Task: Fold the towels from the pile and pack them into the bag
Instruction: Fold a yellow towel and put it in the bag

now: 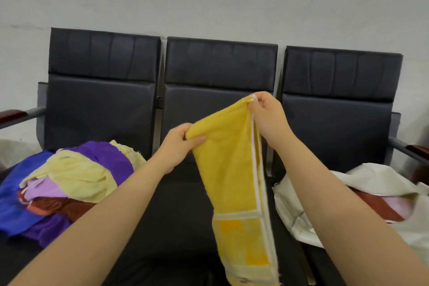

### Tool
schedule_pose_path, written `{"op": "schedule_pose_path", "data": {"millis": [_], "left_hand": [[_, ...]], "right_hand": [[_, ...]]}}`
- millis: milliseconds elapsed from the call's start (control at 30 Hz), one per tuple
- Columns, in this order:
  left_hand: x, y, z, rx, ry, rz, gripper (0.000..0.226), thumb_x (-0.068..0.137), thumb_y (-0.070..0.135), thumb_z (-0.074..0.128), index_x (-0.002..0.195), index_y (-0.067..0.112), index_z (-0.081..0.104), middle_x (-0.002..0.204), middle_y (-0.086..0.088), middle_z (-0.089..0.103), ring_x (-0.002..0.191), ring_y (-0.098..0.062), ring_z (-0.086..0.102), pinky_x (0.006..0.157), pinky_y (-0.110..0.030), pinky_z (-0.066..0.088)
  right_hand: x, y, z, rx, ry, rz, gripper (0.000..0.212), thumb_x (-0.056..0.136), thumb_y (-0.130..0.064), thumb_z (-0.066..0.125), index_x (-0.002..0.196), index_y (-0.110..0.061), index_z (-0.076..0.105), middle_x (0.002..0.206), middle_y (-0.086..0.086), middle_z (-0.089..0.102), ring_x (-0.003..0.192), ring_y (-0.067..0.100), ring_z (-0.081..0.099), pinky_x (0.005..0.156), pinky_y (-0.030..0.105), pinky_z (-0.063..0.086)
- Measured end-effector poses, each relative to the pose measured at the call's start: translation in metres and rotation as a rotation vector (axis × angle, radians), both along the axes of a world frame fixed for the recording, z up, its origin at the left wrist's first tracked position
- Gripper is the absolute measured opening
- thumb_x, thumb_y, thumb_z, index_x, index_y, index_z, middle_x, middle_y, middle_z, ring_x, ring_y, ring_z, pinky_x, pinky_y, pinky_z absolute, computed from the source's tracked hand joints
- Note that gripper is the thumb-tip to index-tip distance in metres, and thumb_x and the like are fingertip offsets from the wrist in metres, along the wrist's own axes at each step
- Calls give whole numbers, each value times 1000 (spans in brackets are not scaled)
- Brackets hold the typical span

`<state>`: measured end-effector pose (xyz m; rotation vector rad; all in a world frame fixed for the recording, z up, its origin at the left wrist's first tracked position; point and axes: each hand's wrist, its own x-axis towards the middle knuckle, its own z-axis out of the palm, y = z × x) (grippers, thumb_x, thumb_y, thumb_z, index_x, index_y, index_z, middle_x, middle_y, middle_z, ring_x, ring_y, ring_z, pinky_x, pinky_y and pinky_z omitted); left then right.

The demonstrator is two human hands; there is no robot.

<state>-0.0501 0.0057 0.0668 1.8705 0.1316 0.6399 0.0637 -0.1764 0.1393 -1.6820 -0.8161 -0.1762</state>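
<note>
A yellow towel with white edging hangs lengthwise in front of the middle seat. My right hand pinches its top corners together up high. My left hand grips the folded edge lower and to the left. A pile of towels in blue, purple, pale yellow, lilac and rust lies on the left seat. A white cloth bag lies open on the right seat, with a rust and a pink towel inside.
A row of three black padded seats stands against a pale wall. Metal armrests with dark red tops stick out at both ends. The middle seat cushion is below the hanging towel.
</note>
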Motion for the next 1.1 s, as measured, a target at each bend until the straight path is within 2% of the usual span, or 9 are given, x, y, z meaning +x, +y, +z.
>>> {"op": "schedule_pose_path", "data": {"millis": [67, 133, 200, 300, 533, 600, 733, 867, 1100], "left_hand": [[2, 3, 13, -260, -65, -26, 16, 93, 13, 57, 108, 20, 58, 109, -3, 63, 102, -19, 61, 82, -32, 53], [4, 5, 31, -384, -54, -71, 19, 93, 10, 57, 111, 15, 58, 111, -6, 63, 105, -23, 62, 83, -34, 53], [6, 11, 48, -161, 30, 32, 25, 89, 10, 62, 113, 13, 58, 108, -6, 63, 102, -22, 62, 82, -34, 53], [1, 19, 69, 197, 69, 176, 35, 80, 10, 74, 110, 18, 58, 99, 2, 60, 91, -11, 58, 70, -24, 48], [-9, 20, 79, 24, 9, -11, 10, 89, 26, 64, 99, 24, 63, 101, 4, 66, 96, -13, 63, 87, -31, 51], [-8, 22, 76, 86, 29, -38, 17, 95, 26, 56, 111, 23, 60, 108, 1, 64, 103, -17, 61, 92, -36, 50], [-8, 24, 75, 693, 33, 83, 30, 94, 19, 57, 122, 29, 49, 100, 10, 58, 90, -4, 55, 73, -19, 44], [-8, 22, 74, 846, -26, 38, 18, 89, 18, 65, 102, 25, 55, 97, 12, 52, 87, -1, 50, 67, -16, 40], [-6, 20, 66, 898, 196, 19, 32, 84, 41, 67, 78, 24, 40, 75, 2, 52, 63, -13, 45, 60, -33, 41]], "right_hand": [[5, -7, 2, -273, -339, -140, 20, 99, -19, 50, 119, -17, 51, 91, 2, 61, 80, 14, 58, 71, 25, 50], [10, -13, 5, -395, -417, -151, 41, 96, -18, 56, 134, -20, 41, 93, 8, 63, 82, 20, 61, 71, 29, 50], [16, -18, 10, -371, -326, -101, 51, 92, -19, 63, 137, -23, 39, 95, 6, 64, 85, 17, 62, 70, 21, 48], [22, -25, 15, -335, -197, -8, 43, 90, -17, 67, 130, -21, 51, 99, 2, 68, 92, 14, 65, 84, 29, 52], [23, -31, 13, -80, 112, 258, 31, 96, -1, 51, 122, -17, 58, 105, 5, 71, 102, 19, 68, 87, 33, 56], [21, -32, 14, -134, -4, 189, 30, 98, -4, 49, 120, -23, 53, 96, 12, 70, 95, 24, 69, 84, 36, 57], [19, -34, 14, -460, -423, -24, 17, 102, -15, 37, 106, -29, 44, 90, 11, 61, 73, 30, 57, 66, 43, 50], [21, -36, 13, -401, -374, -20, 12, 102, -18, 42, 104, -25, 51, 90, 4, 63, 70, 18, 55, 63, 32, 46], [22, -39, 12, -317, -232, 120, 12, 99, -16, 50, 97, -25, 57, 88, 9, 69, 87, 27, 66, 86, 46, 56]]}}
